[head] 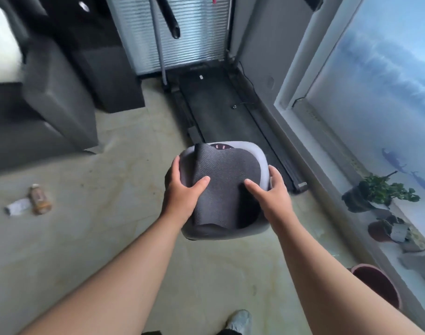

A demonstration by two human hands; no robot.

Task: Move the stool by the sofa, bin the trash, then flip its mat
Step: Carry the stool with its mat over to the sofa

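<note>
A grey stool (258, 153) with a rounded square seat is held up in front of me, above the floor. My left hand (180, 192) grips its left edge and my right hand (273, 192) grips its right edge, thumbs pressed on the dark grey mat (227, 180) lying rumpled on the seat. The mat's far left corner is curled up. Trash lies on the floor at the left: a brown bottle (39, 199) and a crumpled white paper (16, 207). The dark sofa (54, 97) stands at the upper left. The stool's legs are hidden beneath the seat.
A treadmill (221, 105) runs along the floor ahead, beside the window wall on the right. Potted plants (378, 192) sit on the low sill at the right. A reddish-brown bin (378, 285) stands at the lower right. My shoe (240, 321) shows at the bottom.
</note>
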